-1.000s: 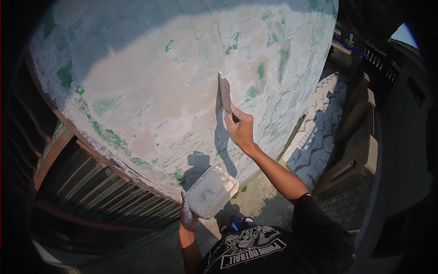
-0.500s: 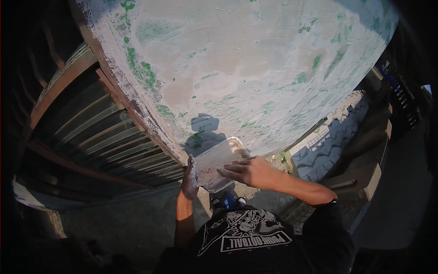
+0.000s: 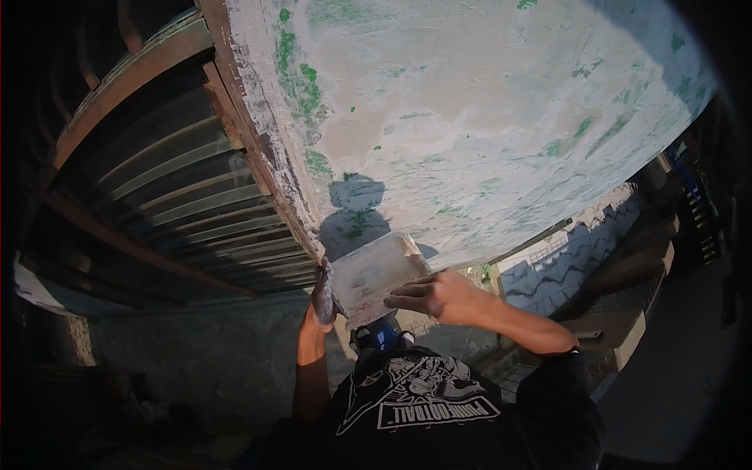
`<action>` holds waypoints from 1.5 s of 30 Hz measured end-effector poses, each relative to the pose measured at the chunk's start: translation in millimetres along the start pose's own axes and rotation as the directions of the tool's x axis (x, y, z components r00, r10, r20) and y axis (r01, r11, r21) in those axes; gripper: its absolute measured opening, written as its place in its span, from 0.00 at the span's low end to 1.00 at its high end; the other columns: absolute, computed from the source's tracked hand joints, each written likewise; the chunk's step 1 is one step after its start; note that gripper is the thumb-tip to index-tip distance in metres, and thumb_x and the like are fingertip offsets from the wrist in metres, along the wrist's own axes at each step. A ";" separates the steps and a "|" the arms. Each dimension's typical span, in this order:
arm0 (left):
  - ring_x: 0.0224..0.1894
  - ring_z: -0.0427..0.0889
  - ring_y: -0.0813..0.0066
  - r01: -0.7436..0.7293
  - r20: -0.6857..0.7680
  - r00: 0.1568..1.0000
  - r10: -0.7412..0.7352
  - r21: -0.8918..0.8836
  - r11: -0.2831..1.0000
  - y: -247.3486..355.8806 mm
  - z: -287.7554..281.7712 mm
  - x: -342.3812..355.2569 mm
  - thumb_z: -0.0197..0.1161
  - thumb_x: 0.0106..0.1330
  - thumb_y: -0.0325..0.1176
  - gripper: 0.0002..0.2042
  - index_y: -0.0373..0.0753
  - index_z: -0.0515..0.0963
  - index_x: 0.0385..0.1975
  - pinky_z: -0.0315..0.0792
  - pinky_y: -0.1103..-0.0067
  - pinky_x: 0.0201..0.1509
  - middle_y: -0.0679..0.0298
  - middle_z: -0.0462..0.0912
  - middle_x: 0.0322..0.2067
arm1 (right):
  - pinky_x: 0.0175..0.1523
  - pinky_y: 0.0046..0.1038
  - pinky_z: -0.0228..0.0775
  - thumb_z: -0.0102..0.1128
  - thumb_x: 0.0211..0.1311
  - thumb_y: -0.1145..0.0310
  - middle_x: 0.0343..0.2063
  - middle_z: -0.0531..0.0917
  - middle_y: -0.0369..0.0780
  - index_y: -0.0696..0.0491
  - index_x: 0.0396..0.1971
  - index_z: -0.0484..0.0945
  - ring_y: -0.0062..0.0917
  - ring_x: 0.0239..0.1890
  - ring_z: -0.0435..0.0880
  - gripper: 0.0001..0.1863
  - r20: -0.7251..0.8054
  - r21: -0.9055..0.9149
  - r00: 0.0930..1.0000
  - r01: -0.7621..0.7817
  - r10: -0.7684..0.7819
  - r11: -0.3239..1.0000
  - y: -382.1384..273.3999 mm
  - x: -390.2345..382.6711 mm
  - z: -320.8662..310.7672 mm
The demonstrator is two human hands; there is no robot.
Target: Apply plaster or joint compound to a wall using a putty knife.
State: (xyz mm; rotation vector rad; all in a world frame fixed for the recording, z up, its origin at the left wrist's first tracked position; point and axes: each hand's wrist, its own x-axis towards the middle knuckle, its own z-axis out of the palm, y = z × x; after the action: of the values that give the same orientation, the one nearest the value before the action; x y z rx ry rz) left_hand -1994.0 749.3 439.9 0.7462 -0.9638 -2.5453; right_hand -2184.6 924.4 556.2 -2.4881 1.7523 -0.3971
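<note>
A rounded-cornered pale board [image 3: 368, 274], smeared with whitish material, is gripped at its left side by my white-smudged left hand [image 3: 323, 298]. My right hand [image 3: 446, 296] lies over the board’s right part, fingers together and slightly curled; what they hold is hard to make out. Beyond the board rises a wall [image 3: 486, 102] coated in patchy whitish filler, with green showing through and a shadow just above the board.
At left is a dark slatted window [image 3: 180, 180] in a worn reddish-brown wooden frame [image 3: 117, 78]. A pale wavy roof-like surface [image 3: 540, 270] runs along the lower right. My feet and something blue [image 3: 384, 335] show below, by concrete ground [image 3: 219, 352].
My right hand, which held a flat scraper against the wall, has come down onto the board. The view has shifted, bringing more of the window in.
</note>
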 end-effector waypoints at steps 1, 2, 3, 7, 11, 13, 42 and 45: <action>0.58 0.72 0.66 0.039 -0.041 0.998 -0.039 0.012 0.999 0.9 -2.9 -1.2 0.40 0.70 0.60 0.35 0.35 0.59 0.64 0.69 0.70 0.59 0.56 0.70 0.58 | 0.34 0.31 0.78 0.57 0.39 0.73 0.46 0.82 0.37 0.45 0.56 0.74 0.31 0.37 0.85 0.34 0.034 0.046 0.999 -0.025 0.023 0.999 0.5 1.6 -1.1; 0.58 0.72 0.66 0.077 -0.082 0.994 -0.074 0.023 0.997 2.0 -5.0 -2.7 0.41 0.70 0.59 0.34 0.36 0.59 0.64 0.70 0.71 0.58 0.57 0.71 0.58 | 0.34 0.32 0.78 0.57 0.39 0.73 0.46 0.83 0.37 0.46 0.55 0.75 0.31 0.36 0.85 0.34 0.069 0.089 0.997 -0.049 0.043 0.995 1.1 3.6 -2.3; 0.58 0.72 0.66 0.079 -0.085 0.993 -0.076 0.024 0.997 0.8 -8.0 -3.5 0.41 0.70 0.59 0.34 0.36 0.59 0.64 0.70 0.71 0.58 0.57 0.71 0.58 | 0.34 0.32 0.78 0.57 0.39 0.73 0.46 0.83 0.37 0.46 0.55 0.75 0.31 0.36 0.85 0.34 0.068 0.093 0.997 -0.050 0.043 0.994 3.2 4.7 -3.4; 0.53 0.77 0.68 -0.019 -0.130 0.991 0.028 0.068 0.998 -3.6 -28.8 -11.6 0.41 0.72 0.55 0.30 0.37 0.59 0.64 0.76 0.74 0.52 0.58 0.74 0.55 | 0.34 0.25 0.75 0.58 0.45 0.80 0.40 0.84 0.38 0.49 0.52 0.75 0.26 0.32 0.84 0.28 -0.091 0.377 0.960 -0.211 0.263 0.902 11.5 -1.2 -1.6; 0.51 0.79 0.64 -0.062 -0.091 0.994 0.063 0.015 0.998 3.6 -32.5 -21.3 0.42 0.71 0.56 0.31 0.34 0.62 0.61 0.78 0.70 0.51 0.55 0.74 0.55 | 0.39 0.18 0.71 0.58 0.57 0.82 0.37 0.84 0.37 0.56 0.49 0.74 0.17 0.31 0.81 0.19 -0.095 0.981 0.721 -0.051 0.687 0.189 16.7 1.6 29.9; 0.51 0.79 0.63 -0.053 -0.109 0.993 0.053 0.001 0.999 5.8 -37.9 -24.7 0.42 0.71 0.56 0.31 0.34 0.62 0.61 0.78 0.70 0.52 0.55 0.73 0.55 | 0.44 0.18 0.71 0.57 0.59 0.81 0.39 0.84 0.37 0.59 0.51 0.71 0.15 0.34 0.81 0.19 -0.097 0.990 0.690 -0.005 0.718 0.139 17.0 4.4 39.0; 0.56 0.75 0.58 0.025 -0.169 0.986 -0.005 0.118 0.993 -11.9 -23.7 -35.8 0.34 0.70 0.61 0.35 0.35 0.59 0.63 0.74 0.64 0.57 0.53 0.69 0.58 | 0.39 0.30 0.72 0.52 0.57 0.82 0.42 0.80 0.54 0.58 0.55 0.72 0.44 0.39 0.83 0.23 -0.701 0.677 -0.228 -0.511 0.675 0.530 151.0 22.3 214.1; 0.56 0.75 0.58 0.016 -0.136 0.991 0.005 0.158 0.987 -17.2 -30.5 -31.5 0.35 0.70 0.61 0.35 0.35 0.59 0.63 0.74 0.65 0.57 0.53 0.69 0.59 | 0.40 0.32 0.73 0.52 0.56 0.83 0.46 0.77 0.57 0.56 0.58 0.70 0.47 0.42 0.82 0.26 -0.628 0.723 -0.160 -0.480 0.761 0.496 141.0 31.0 240.4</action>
State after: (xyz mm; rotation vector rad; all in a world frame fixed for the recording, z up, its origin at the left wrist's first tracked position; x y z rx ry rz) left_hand -1952.8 760.4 420.1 0.9553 -1.1292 -2.4063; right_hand -2243.5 825.3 300.5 -0.5505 2.6611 -2.1154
